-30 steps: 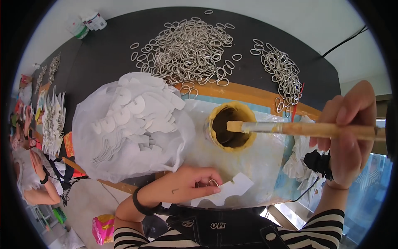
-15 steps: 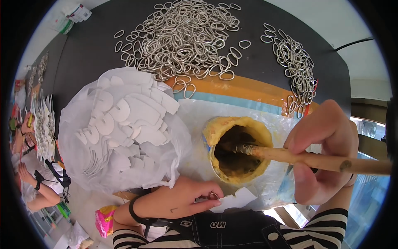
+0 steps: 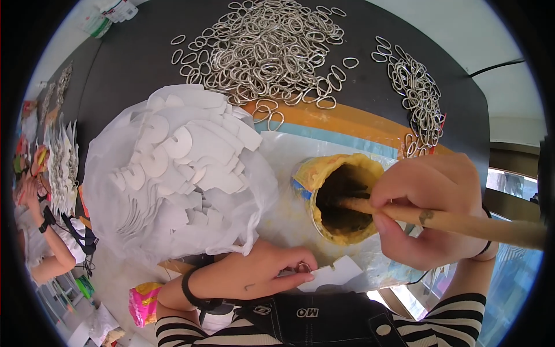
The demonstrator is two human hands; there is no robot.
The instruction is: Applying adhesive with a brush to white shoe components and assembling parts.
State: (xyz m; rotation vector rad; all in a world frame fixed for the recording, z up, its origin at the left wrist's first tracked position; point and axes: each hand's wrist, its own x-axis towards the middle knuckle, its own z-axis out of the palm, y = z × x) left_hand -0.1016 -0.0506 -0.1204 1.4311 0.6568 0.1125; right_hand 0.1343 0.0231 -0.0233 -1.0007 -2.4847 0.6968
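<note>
My right hand [image 3: 430, 211] pinches a long wooden stick [image 3: 462, 226] between thumb and fingers. Its far end reaches down into a round can [image 3: 309, 185] whose rim is thickly crusted with yellow, glue-like stuff; the tip is lost in the dark inside. Low in the middle, my left hand [image 3: 272, 270] grips a white cut piece [image 3: 338, 274] with a notched edge, just in front of the can. A small metal ring shows at its fingers; whether it is held or worn I cannot tell. Left of the can, a translucent plastic bag [image 3: 110, 220] bulges with white cut pieces [image 3: 202, 144].
Many oval metal rings [image 3: 266, 52] are heaped at the back, with a smaller pile [image 3: 415, 87] at the right. Clear plastic sheeting [image 3: 277, 168] lies under the can on the dark table [image 3: 133, 63]. Another person's arm [image 3: 55, 243] shows at far left. A pink-and-yellow packet [image 3: 143, 303] sits lower left.
My right hand has moved left and closer to the can, and the stick reaches deeper into it. The left hand still grips the white piece, nearly unmoved. The view has shifted slightly.
</note>
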